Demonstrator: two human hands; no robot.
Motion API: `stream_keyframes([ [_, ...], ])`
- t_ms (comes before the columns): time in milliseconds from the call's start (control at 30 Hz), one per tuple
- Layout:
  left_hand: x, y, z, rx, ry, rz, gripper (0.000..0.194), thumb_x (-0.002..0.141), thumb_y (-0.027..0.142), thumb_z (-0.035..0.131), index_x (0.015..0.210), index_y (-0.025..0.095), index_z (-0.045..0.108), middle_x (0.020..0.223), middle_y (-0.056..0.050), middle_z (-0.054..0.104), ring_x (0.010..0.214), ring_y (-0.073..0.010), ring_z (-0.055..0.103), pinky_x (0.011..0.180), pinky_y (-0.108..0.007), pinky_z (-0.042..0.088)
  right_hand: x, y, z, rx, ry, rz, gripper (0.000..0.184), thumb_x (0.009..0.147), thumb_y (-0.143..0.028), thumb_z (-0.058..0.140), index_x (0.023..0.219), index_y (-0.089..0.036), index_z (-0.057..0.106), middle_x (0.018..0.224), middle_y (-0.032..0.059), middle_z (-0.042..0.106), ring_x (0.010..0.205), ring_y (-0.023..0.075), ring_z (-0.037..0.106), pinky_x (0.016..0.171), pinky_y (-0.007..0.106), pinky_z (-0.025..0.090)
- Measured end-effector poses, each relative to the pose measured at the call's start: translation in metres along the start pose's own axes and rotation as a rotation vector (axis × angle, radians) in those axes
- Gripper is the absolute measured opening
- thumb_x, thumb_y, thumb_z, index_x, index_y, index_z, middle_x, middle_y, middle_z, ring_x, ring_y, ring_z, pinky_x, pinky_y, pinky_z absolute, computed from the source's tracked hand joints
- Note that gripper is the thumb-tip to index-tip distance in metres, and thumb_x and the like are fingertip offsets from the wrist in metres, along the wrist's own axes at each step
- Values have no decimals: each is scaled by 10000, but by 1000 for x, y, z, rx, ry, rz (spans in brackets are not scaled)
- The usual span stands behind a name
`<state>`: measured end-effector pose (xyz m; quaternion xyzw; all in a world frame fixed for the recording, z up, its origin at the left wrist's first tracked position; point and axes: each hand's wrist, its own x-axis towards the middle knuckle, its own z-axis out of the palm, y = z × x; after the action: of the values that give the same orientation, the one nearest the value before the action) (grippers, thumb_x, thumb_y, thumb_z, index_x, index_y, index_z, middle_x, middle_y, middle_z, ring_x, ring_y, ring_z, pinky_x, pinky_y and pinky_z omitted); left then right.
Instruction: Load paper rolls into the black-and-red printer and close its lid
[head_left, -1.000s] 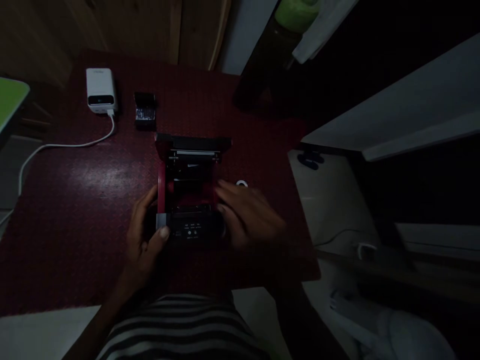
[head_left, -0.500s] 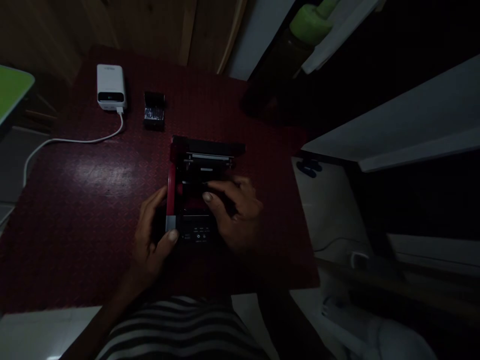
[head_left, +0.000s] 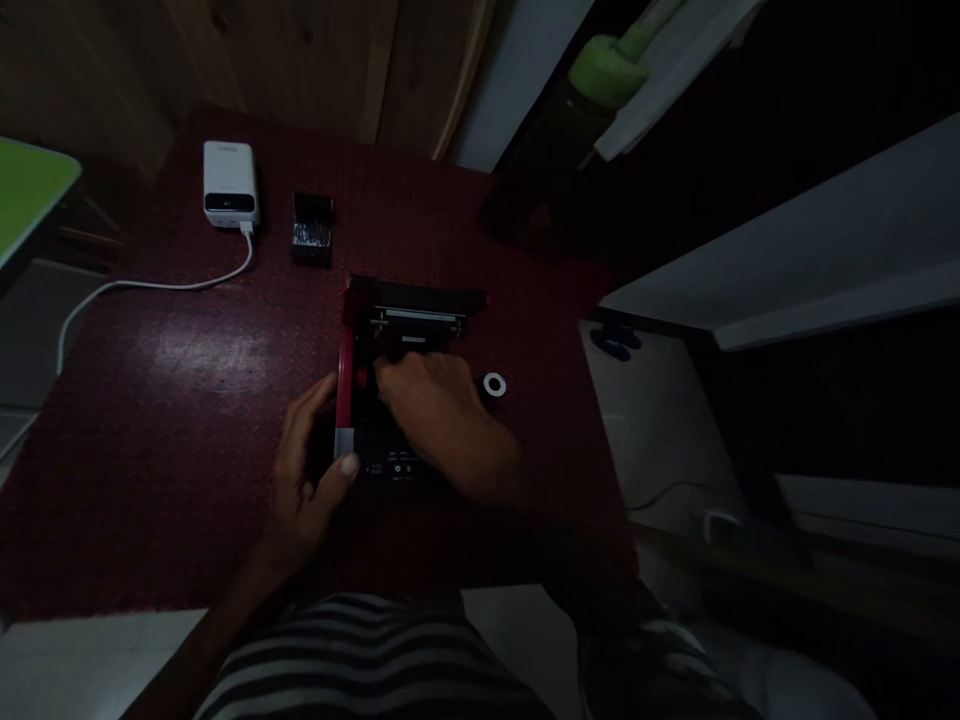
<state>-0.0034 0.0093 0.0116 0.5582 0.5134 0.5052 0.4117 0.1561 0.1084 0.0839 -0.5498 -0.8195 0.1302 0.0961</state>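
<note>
A red and black device that looks like a small label printer (head_left: 379,450) lies on the red table, its lid raised at the back and buttons on its front panel. My left hand (head_left: 307,470) grips its left side, thumb on the grey front corner and fingers along the outer wall. Inside the open compartment is my right hand (head_left: 442,415), its fingers curled down near the left inner wall; whatever they grasp is hidden. Just right of that hand shows a white ring with a dark centre (head_left: 494,384), like the end of a roll.
At the back left stands a white power bank (head_left: 230,180) with a white cable (head_left: 172,286) running off the left edge. Beside it lies a small black object with a shiny, creased middle (head_left: 312,232). A green-capped bottle (head_left: 609,72) rises at the back right of the red table (head_left: 150,450).
My right hand has moved left and deeper into the compartment, fingers curling down. The white ring now shows to its right. My left hand keeps its grip. The view has shifted slightly.
</note>
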Motion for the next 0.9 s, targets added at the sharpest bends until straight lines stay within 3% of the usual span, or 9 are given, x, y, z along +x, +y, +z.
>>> stream_keyframes([
  [100, 0, 0, 0, 4, -1, -12, 642, 1075, 511, 655, 1674, 315, 535, 1711, -107, 543, 1585, -366, 502, 1327, -569, 379, -1, 0, -6, -141, -155, -62, 192, 991, -105, 723, 882, -224, 826, 833, 79, 838, 743, 255, 808, 665, 334, 572],
  [167, 0, 1, 0, -1, -1, -20, 636, 1074, 506, 656, 1670, 318, 537, 1706, -105, 547, 1579, -365, 507, 1321, -568, 386, -9, 2, -13, -183, -160, -62, 100, 1006, -182, 737, 985, -212, 830, 836, 83, 832, 739, 259, 801, 649, 336, 562],
  [233, 0, 1, 0, -3, 0, -12, 631, 1072, 507, 656, 1664, 318, 542, 1698, -101, 555, 1576, -363, 509, 1320, -569, 387, -25, 6, -21, -175, -53, -72, 80, 1001, -253, 751, 1031, -222, 818, 829, 68, 820, 752, 252, 784, 644, 327, 555],
  [367, 0, -2, -1, 15, 2, -17, 642, 1061, 510, 665, 1660, 312, 547, 1693, -100, 564, 1578, -367, 508, 1322, -566, 383, -74, 33, -42, 114, 348, -93, 131, 1017, -357, 745, 1113, -309, 819, 846, -1, 790, 748, 200, 726, 728, 334, 591],
  [467, 0, -5, -1, 20, 17, -8, 653, 1049, 517, 674, 1658, 316, 554, 1692, -92, 567, 1580, -371, 504, 1317, -553, 393, -117, 65, -50, 346, 406, 69, 191, 966, -312, 811, 1156, -334, 820, 939, -4, 782, 783, 195, 724, 719, 335, 592],
  [533, 0, -6, -1, 10, 16, -34, 659, 1046, 521, 673, 1662, 319, 550, 1697, -85, 561, 1571, -371, 509, 1312, -545, 404, -141, 83, -40, 437, 384, 176, 178, 922, -270, 827, 1095, -307, 825, 886, -9, 756, 728, 184, 697, 648, 314, 560],
  [633, 0, -4, 0, -1, 13, -70, 681, 1033, 548, 680, 1662, 321, 551, 1703, -74, 552, 1571, -375, 506, 1310, -529, 413, -164, 99, -6, 504, 355, 313, 135, 863, -271, 828, 998, -266, 823, 753, -34, 691, 605, 158, 617, 575, 286, 523],
  [767, -1, -1, 3, -21, 40, -77, 658, 1037, 539, 679, 1653, 337, 565, 1706, -43, 552, 1594, -354, 480, 1323, -468, 391, -165, 98, 39, 578, 336, 406, 148, 873, -309, 772, 995, -235, 813, 810, 0, 747, 608, 156, 628, 583, 279, 551],
  [900, -1, -1, 4, -8, 57, -87, 660, 1036, 549, 669, 1651, 333, 566, 1695, -33, 564, 1580, -350, 498, 1298, -444, 426, -160, 95, 52, 626, 308, 381, 225, 866, -299, 767, 1071, -241, 839, 901, 27, 802, 679, 177, 688, 659, 309, 614],
])
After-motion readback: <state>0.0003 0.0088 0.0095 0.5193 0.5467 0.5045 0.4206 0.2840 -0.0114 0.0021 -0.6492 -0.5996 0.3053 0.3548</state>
